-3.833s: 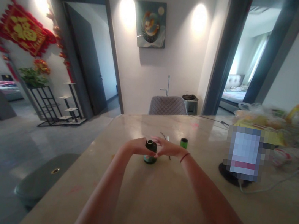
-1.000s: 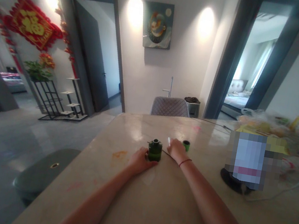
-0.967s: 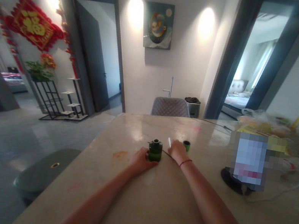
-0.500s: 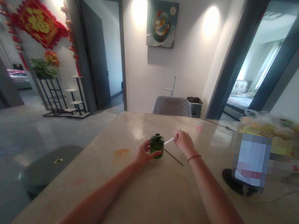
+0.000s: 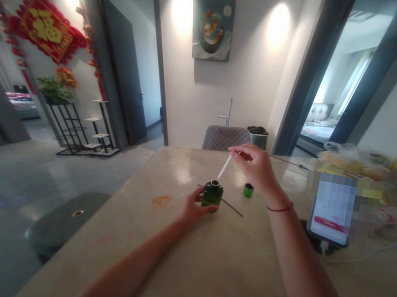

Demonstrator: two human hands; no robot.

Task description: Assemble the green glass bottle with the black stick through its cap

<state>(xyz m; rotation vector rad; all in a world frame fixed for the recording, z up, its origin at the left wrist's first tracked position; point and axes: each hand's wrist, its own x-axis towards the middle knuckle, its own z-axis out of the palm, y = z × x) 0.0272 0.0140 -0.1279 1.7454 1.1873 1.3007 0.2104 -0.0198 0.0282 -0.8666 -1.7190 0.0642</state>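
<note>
My left hand (image 5: 196, 208) is wrapped round a small dark green glass bottle (image 5: 212, 197) that stands upright with its mouth uncovered. Above it, my right hand (image 5: 252, 162) pinches the top of a thin white stick (image 5: 224, 167). The stick slants down, its lower end just over the bottle's mouth; whether it touches the rim I cannot tell. A small green cap (image 5: 248, 190) rests on the table below my right hand. Behind the bottle lies a thin dark stick (image 5: 233, 208), partly hidden by it.
On the right of the table (image 5: 222, 275) a phone (image 5: 333, 208) leans on a dark stand with a white cable (image 5: 367, 259). Plastic bags (image 5: 353, 163) are heaped behind it. A grey chair (image 5: 226, 139) is at the far edge, a green stool (image 5: 68, 220) at the left.
My right hand has risen, tipping the white stick from beside the bottle to above its mouth. The green cap has come into view. The bottle sits slightly further right in view.
</note>
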